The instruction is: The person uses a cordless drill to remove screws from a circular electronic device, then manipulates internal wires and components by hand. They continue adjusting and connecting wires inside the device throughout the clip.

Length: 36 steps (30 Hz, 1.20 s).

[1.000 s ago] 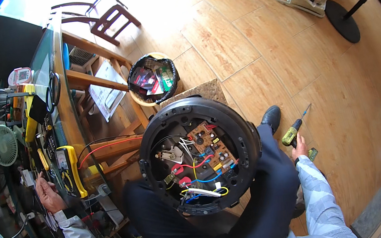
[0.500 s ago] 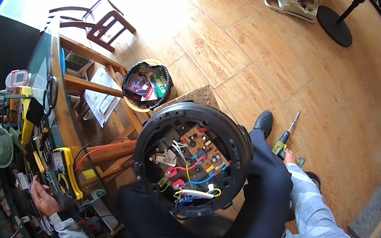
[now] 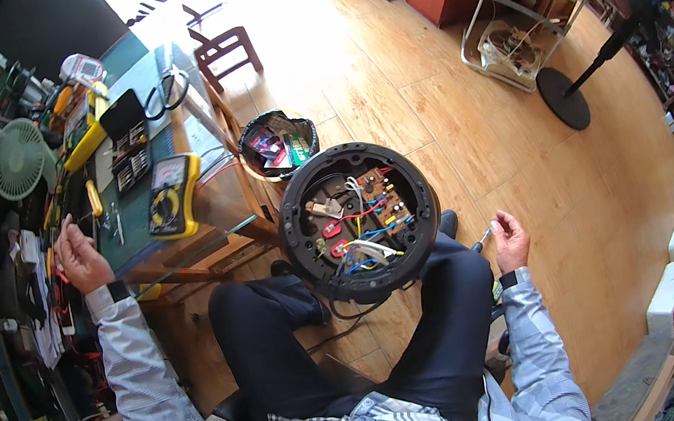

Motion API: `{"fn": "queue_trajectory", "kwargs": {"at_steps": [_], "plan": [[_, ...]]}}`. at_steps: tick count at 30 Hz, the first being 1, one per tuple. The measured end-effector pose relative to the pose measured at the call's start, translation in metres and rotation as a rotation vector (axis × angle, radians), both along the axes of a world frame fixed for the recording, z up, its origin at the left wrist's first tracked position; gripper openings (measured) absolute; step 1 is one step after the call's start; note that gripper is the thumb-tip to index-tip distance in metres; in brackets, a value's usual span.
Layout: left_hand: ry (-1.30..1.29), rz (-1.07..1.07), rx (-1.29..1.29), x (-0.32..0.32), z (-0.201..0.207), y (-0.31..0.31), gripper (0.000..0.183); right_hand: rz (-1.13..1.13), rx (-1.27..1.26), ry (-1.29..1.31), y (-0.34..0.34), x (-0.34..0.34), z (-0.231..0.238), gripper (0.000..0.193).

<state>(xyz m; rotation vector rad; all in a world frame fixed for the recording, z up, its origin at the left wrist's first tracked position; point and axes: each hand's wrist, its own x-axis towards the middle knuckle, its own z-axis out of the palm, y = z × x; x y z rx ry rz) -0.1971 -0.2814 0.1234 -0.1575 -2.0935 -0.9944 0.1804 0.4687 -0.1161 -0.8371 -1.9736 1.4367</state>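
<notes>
A round black appliance base [image 3: 296,239] rests against my thighs, tilted so its inside faces up. In it sit a brown circuit board [image 3: 388,200], red and blue wires, and white sleeved leads. My left hand [image 3: 82,258] hovers by the tool clutter at the bench's near edge, fingers loosely spread, with nothing visible in them. Over the floor beyond my right knee, my right hand [image 3: 511,241] is raised with thumb and fingers apart. Near its thumb shows the metal shaft of a power screwdriver [image 3: 481,244]; its body is mostly hidden by my hand and leg.
On the glass-topped bench [image 3: 120,55] at left lie a yellow multimeter [image 3: 170,200], an open black bit case [image 3: 132,159] and a small fan [image 3: 20,159]. A lined waste bin [image 3: 310,140] stands behind the base. A pole stand [image 3: 562,100] and fan frame [image 3: 470,48] are at right.
My right hand has let go of the power screwdriver and risen. My left hand has moved up slightly along the bench's edge. The view has shifted, and the base now appears smaller.
</notes>
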Motion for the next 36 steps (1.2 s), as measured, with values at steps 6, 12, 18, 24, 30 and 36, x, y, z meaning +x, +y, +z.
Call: {"fn": "queue_trajectory", "kwargs": {"at_steps": [6, 12, 18, 24, 30, 36], "plan": [[0.184, -0.11, 0.223, 0.06, 0.031, 0.102, 0.04, 0.458, 0.428, 0.085, -0.134, -0.026, 0.176, 0.032], [0.163, -0.509, 0.488, 0.171, 0.001, 0.233, 0.028, 0.641, 0.68, 0.158, -0.209, -0.045, 0.202, 0.04], [-0.185, -0.532, 0.454, 0.231, -0.073, 0.27, 0.017, 0.642, 0.795, 0.026, -0.223, -0.039, 0.197, 0.045], [-0.595, -0.708, 0.296, 0.271, -0.114, 0.267, 0.025, 0.626, 0.832, -0.041, -0.23, -0.042, 0.195, 0.048], [-0.589, -0.766, 0.32, 0.285, -0.116, 0.281, 0.035, 0.633, 0.854, -0.069, -0.234, -0.044, 0.193, 0.059], [-0.693, -0.716, 0.435, 0.284, -0.115, 0.293, 0.027, 0.628, 0.893, -0.107, -0.239, -0.047, 0.188, 0.063]]}}
